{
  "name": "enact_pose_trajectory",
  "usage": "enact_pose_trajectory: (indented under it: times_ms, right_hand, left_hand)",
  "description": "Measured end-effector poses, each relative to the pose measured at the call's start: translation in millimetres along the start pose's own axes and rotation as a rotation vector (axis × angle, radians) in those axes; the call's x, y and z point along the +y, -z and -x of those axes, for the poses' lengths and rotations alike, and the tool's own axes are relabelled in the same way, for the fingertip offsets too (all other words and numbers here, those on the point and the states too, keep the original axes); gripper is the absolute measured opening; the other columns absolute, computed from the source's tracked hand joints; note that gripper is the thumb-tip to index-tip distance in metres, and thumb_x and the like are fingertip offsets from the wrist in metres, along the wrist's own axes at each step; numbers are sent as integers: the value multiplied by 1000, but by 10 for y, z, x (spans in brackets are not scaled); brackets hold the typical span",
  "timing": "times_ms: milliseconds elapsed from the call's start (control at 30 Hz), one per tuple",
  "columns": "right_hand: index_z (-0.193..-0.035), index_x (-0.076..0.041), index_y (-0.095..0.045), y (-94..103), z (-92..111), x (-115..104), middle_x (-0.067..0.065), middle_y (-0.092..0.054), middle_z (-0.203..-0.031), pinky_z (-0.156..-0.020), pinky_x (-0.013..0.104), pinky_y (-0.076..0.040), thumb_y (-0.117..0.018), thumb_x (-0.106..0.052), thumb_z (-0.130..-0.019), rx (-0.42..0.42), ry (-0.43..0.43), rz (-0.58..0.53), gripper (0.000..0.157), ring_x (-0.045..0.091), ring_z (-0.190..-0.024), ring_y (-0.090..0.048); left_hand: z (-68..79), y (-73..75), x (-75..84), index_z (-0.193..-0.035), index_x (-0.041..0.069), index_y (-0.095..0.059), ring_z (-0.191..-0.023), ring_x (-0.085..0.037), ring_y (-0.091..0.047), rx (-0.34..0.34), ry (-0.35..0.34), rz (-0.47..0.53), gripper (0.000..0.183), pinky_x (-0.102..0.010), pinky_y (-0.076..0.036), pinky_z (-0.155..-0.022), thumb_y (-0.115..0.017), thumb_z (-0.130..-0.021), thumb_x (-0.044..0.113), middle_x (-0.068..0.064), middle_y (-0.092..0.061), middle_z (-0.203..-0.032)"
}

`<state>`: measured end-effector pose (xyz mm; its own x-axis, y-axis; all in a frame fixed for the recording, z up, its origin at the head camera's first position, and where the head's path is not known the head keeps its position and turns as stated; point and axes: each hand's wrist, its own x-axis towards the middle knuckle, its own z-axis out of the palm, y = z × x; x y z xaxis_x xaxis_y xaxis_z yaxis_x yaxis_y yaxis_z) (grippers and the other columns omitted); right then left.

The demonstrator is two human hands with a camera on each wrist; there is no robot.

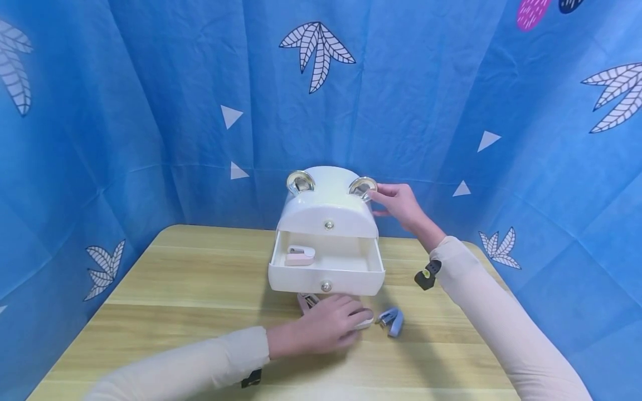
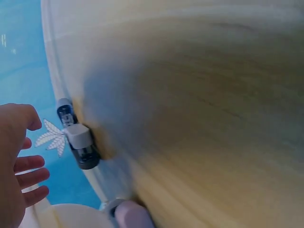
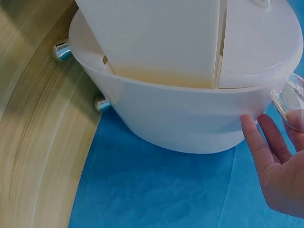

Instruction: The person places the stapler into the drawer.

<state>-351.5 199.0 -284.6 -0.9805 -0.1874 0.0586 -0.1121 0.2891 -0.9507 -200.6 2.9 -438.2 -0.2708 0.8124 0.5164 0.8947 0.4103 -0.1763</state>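
A white desktop drawer box [image 1: 328, 214] with two shiny ears has its lower drawer [image 1: 351, 281] pulled out. A pink and white mini stapler [image 1: 300, 256] lies in that drawer. At the box's right ear [image 1: 362, 188], my right hand [image 1: 398, 203] pinches the edge, with other fingers [image 3: 256, 142] against the white side wall. My left hand [image 1: 323, 326] is above the table before the drawer, fingers loosely bent and holding nothing in the left wrist view. Partly hidden by it are a pinkish stapler [image 1: 307, 301] and a white one [image 1: 365, 323]. Right of them lies a blue stapler [image 1: 391, 321].
The wooden table [image 1: 210, 278] carries the box near its back edge. A blue patterned curtain [image 1: 190, 111] hangs close behind and at both sides. The upper drawer's round knob [image 1: 329, 225] sits above the extended drawer.
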Motion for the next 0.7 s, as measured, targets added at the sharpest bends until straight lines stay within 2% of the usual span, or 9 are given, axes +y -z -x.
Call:
enact_pose_trajectory:
  times_ms: [200,300,467,700]
  right_hand:
    - [-123,-10,-62,-6,-7,16,9,-58,-129,-80,39,-56,-64,-25,-89,6,11,4,37,22,-119,-55]
    - [-124,-10,-62,-10,-7,11,8,-58,-130,-80,38,-56,-64,-26,-89,4,9,4,38,22,-120,-55]
    - [-124,-10,-62,-11,-3,8,9,-58,-130,-80,38,-56,-64,-25,-89,2,2,1,38,22,-119,-55]
    - [-124,-10,-62,-18,7,-1,9,-58,-129,-79,39,-56,-64,-25,-89,6,8,7,38,22,-119,-55]
  left_hand:
    - [67,-143,-13,-122,15,-60,-96,-10,-61,-18,32,0,41,-22,-51,-83,-64,-82,24,3,-65,-108]
    - [91,-188,-10,-125,16,-59,-94,-10,-61,-38,47,-13,42,-22,-52,-79,-63,-84,25,3,-65,-108]
    - [120,-240,-13,-126,17,-57,-97,-12,-61,-79,70,-18,43,-27,-52,-83,-61,-85,26,3,-65,-109]
    - [132,-242,-4,-128,17,-55,-100,-14,-61,-141,110,-12,45,-28,-52,-83,-60,-85,26,0,-64,-112]
